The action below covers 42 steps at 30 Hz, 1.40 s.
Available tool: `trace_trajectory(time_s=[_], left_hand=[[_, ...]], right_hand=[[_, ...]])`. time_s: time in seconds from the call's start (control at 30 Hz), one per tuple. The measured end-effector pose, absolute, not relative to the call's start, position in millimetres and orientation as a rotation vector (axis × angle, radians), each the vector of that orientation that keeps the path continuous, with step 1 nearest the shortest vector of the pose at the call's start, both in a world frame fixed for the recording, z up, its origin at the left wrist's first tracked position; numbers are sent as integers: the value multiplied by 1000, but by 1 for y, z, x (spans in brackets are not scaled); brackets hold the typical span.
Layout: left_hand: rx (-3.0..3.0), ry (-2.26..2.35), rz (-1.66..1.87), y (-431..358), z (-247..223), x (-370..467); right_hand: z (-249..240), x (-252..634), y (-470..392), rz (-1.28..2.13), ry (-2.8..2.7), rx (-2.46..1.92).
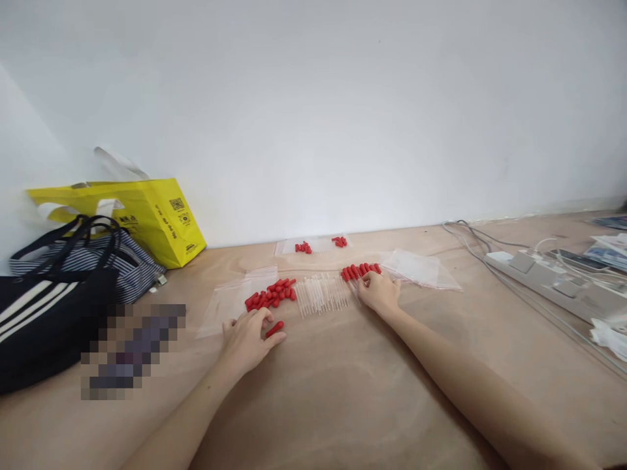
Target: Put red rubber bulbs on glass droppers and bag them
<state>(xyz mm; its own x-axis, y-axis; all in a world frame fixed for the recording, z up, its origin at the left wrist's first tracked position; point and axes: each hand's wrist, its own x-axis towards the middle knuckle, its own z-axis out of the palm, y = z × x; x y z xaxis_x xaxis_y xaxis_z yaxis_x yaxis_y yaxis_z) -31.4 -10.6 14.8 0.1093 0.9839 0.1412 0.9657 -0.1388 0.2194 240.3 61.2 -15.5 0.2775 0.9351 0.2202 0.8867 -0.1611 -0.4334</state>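
Note:
My left hand (251,338) is over the table with thumb and fingers apart, and a single red bulb-shaped piece (275,329) lies between them. Just beyond it is a loose pile of similar red pieces (270,295), partly on a clear plastic bag (220,307). Thin pale sticks (321,295) lie side by side in the middle. My right hand (379,292) has its fingertips pinched together at the near side of a row of red pieces (361,271); thin sticks show below that row. What the pinch holds is hidden.
Farther back, a clear bag (318,245) has two small red clusters on it. Another clear bag (424,269) lies right. Yellow bag (171,222), striped bag (137,261) and black bag (49,326) crowd the left, near a pixelated patch. A power strip (553,284) with cables is right.

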Motion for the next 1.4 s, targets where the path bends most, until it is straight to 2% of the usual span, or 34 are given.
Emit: trace_trajectory(time_s=[0.33, 0.6, 0.93, 1.03, 1.23, 1.4], left_hand=[[2268, 2052, 319, -11, 15, -27], [2474, 1828, 649, -14, -3, -10], [2634, 1552, 760, -14, -12, 1], [2557, 1510, 828, -15, -11, 1], [2431, 1386, 798, -17, -10, 5], [2460, 1479, 755, -16, -3, 1]], right_hand=[[-10, 223, 57, 20, -1789, -2005], [-4, 200, 69, 34, -1858, -2160], [3, 199, 64, 9, -1916, -2113], [3, 208, 49, -65, -2027, -1943], [-16, 234, 7, -217, -2378, -1258], [-23, 241, -8, -145, -2417, -1085]])
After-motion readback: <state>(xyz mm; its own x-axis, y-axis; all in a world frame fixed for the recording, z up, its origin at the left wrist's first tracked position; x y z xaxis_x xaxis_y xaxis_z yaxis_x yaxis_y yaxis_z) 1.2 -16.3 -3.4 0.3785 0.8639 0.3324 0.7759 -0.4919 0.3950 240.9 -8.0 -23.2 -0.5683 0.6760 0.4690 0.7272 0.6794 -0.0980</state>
